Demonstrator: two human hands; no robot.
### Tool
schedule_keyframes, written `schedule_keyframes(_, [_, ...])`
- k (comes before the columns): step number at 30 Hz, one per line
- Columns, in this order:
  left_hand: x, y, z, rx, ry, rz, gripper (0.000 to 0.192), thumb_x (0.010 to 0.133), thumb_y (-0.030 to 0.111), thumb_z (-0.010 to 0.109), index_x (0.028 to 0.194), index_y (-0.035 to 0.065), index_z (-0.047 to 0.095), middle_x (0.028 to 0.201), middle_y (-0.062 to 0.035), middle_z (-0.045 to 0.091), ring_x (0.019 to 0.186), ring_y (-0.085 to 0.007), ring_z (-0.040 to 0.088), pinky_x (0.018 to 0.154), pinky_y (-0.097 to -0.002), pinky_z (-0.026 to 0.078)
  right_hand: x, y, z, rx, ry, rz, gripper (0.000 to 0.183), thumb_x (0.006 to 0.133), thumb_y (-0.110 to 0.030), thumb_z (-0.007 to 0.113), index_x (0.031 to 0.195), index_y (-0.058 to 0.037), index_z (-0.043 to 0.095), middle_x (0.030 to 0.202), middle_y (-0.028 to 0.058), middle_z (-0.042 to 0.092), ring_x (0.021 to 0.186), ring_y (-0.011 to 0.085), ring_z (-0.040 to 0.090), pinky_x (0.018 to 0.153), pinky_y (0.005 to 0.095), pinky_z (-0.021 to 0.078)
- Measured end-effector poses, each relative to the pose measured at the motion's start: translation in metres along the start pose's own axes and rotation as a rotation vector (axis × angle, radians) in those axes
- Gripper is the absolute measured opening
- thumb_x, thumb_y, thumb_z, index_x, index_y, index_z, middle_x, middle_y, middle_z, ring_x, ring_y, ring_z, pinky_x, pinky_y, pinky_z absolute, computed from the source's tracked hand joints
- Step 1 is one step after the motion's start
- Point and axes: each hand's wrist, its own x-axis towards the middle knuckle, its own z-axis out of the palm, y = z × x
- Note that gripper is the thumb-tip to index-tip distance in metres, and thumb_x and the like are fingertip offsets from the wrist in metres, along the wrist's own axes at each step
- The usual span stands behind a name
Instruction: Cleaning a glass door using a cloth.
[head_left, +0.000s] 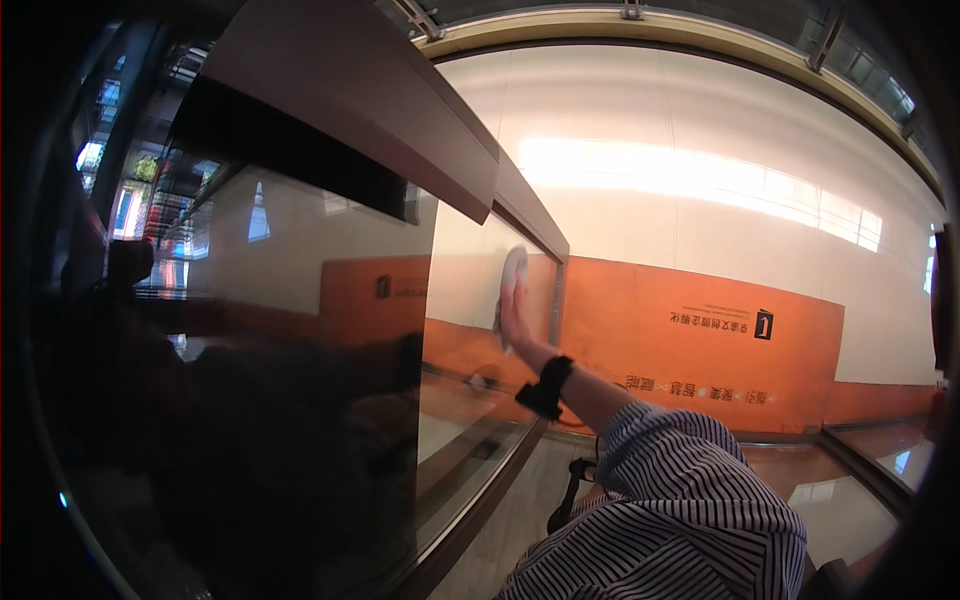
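Note:
My right hand (514, 315) is raised, its palm facing left towards a glass pane (461, 307). Between palm and glass is a pale grey cloth (516, 259), its edges showing past the fingertips and beside the palm. The hand lies nearly flat along it, close to the pane's far upright frame. A black band with a small device (544, 390) circles the wrist. Above the hand runs the pane's brown metal top rail (529, 202). My left hand is out of view.
A dark reflective glass panel (300, 420) fills the left side under a wide brown beam (360, 97). Behind the hand stands a white wall (615, 97) with an orange panel (705, 337) bearing writing. Grey plank flooring (517, 480) and a black strap-like object (574, 487) show below my arm.

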Motion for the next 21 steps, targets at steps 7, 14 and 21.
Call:
schedule_keyframes(7, [0.009, 0.001, -0.018, -0.011, 0.008, -0.004, 0.085, 0.094, 0.054, 0.049, 0.147, -0.0042, 0.017, 0.154, -0.0198, 0.015, 0.137, -0.0369, 0.027, 0.113, -0.0411, 0.024, 0.018, 0.079, -0.022, 0.129, -0.115, 0.209, 0.055, 0.100, -0.031, 0.035, 0.144, 0.0008, 0.026, 0.136, 0.0210, 0.045, 0.126, 0.0309, 0.042, 0.106, 0.0375, 0.0302])
schedule_keyframes(14, [0.018, 0.000, -0.039, -0.059, 0.017, -0.041, 0.087, 0.093, 0.055, 0.049, 0.148, -0.0039, 0.016, 0.156, -0.0192, 0.013, 0.138, -0.0377, 0.025, 0.113, -0.0410, 0.023, -0.032, 0.069, -0.001, -0.042, -0.062, 0.279, 0.068, 0.098, -0.045, 0.031, 0.147, 0.0007, 0.020, 0.147, 0.0300, 0.028, 0.137, 0.0420, 0.027, 0.111, 0.0431, 0.0251])
schedule_keyframes(21, [0.031, 0.000, -0.077, -0.117, 0.027, -0.061, 0.083, 0.094, 0.054, 0.049, 0.146, -0.0036, 0.018, 0.153, -0.0183, 0.016, 0.136, -0.0367, 0.028, 0.112, -0.0406, 0.026, -0.057, -0.137, -0.007, -0.037, -0.104, -0.436, 0.067, 0.096, -0.032, 0.046, 0.148, -0.0024, 0.017, 0.146, 0.0320, 0.021, 0.135, 0.0503, 0.024, 0.111, 0.0517, 0.0229])
